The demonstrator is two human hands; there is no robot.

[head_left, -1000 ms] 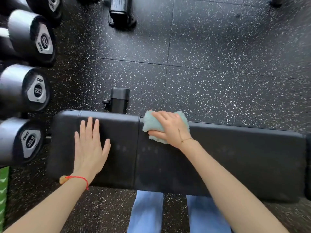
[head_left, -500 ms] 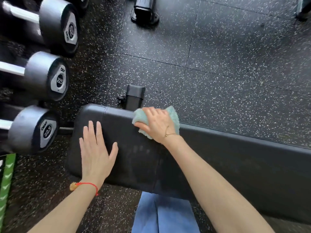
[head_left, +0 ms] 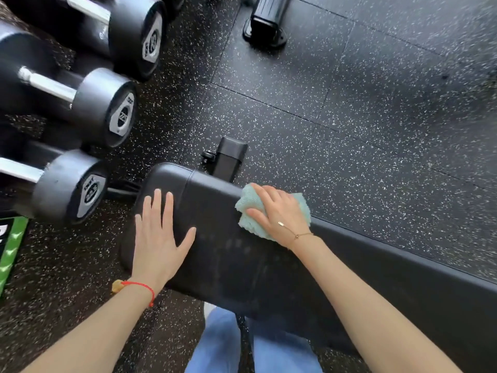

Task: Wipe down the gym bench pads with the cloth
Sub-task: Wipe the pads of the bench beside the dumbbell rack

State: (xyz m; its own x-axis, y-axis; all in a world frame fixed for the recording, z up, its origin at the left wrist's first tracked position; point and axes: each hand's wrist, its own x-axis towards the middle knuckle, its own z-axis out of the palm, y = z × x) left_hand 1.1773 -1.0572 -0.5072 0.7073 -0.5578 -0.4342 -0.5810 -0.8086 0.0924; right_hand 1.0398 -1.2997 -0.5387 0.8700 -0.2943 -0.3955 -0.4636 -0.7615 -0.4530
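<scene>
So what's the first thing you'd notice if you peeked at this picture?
The mint-green cloth stands out, pressed by the right hand on the far edge of the black bench pad. The left hand lies flat with spread fingers near the pad's end. Big black dumbbells line up at the upper left.

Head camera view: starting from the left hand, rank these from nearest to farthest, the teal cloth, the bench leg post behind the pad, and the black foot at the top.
1. teal cloth, right, on the pad
2. bench leg post, behind the pad
3. black foot, top of view

Measured from the left hand.
</scene>
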